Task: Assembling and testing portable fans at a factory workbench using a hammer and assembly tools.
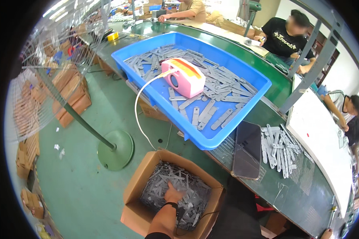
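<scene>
My left hand, with a dark band at the wrist, reaches down into an open cardboard box. Its fingers touch a heap of flat grey strips. One finger is stretched out and the others are partly hidden; I see nothing held. At the lower right rim, a small bit of skin by the table's edge seems to be my right hand; its fingers are cut off from view. Above the box, a blue tray holds many similar grey strips, with a pink and orange device standing on them.
A white cable hangs from the device toward the box. On the green table lie a dark phone and a pile of grey strips. A green fan base stands left of the box. Other people work across the table.
</scene>
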A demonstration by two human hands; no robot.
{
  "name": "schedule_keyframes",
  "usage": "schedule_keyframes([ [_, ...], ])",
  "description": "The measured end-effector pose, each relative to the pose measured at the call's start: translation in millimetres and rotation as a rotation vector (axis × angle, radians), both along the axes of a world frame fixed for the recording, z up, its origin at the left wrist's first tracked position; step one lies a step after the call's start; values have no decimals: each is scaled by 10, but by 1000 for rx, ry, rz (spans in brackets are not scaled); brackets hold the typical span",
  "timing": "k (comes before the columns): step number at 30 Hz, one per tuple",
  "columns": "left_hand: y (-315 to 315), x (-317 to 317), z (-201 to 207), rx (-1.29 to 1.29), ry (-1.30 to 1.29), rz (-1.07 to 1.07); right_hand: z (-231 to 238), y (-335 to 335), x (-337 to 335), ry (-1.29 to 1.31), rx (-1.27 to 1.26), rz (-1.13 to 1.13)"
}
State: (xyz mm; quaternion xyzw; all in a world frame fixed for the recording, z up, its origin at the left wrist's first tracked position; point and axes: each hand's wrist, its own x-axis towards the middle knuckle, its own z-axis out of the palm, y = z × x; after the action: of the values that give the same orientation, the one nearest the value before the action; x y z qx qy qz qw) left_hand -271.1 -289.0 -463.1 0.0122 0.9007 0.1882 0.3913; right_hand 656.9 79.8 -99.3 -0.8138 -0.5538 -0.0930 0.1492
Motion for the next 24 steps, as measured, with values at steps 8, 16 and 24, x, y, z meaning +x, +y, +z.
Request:
schedule_keyframes([
  [8, 171, 295, -44, 55, -85, 5, -68, -45, -100, -227, 2, 33],
  [16, 3, 464, -729, 132, -87, -91, -179, 220, 845, -133, 160, 147],
  [24, 196, 646, -46, 5, -23, -102, -453, 42, 907, 66, 133, 198],
])
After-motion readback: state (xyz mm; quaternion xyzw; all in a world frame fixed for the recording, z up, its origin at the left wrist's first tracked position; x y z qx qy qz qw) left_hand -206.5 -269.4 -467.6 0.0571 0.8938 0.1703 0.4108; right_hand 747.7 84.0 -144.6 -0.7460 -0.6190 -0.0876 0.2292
